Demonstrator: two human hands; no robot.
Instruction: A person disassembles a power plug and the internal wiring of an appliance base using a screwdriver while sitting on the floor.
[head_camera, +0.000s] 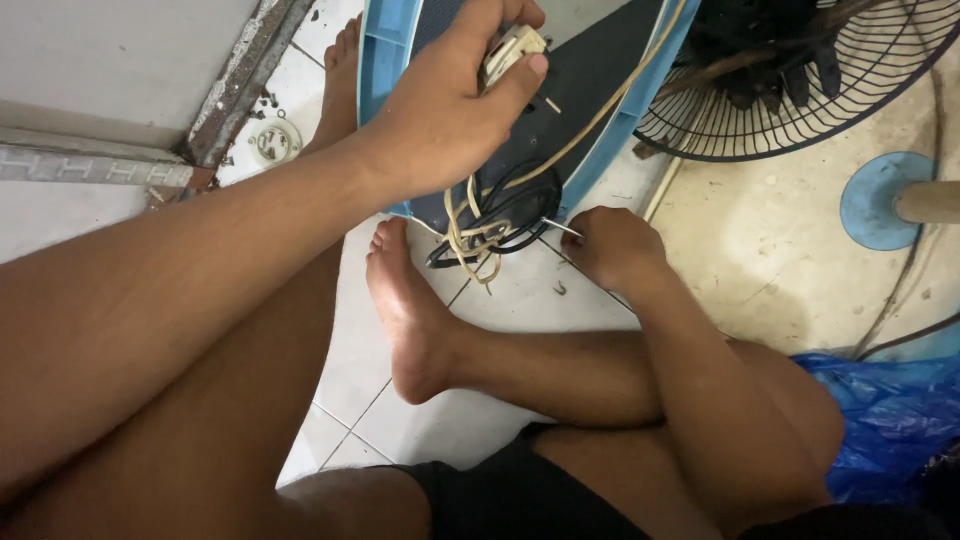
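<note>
A crumpled blue plastic bag (880, 420) lay on the glossy white tiled floor (500, 300) near the right knee. The right hand (612, 248) was closed in a narrow grip on a thin metal tool (560, 227), its tip at the tangle of cream and black wires (485, 225). Beyond it, the left hand (450, 100) clutched a small cream plastic switch block (512, 52) against the dark, blue-rimmed plastic fan base (590, 90). A round black wire fan guard (800, 80) lay farthest, on the floor.
</note>
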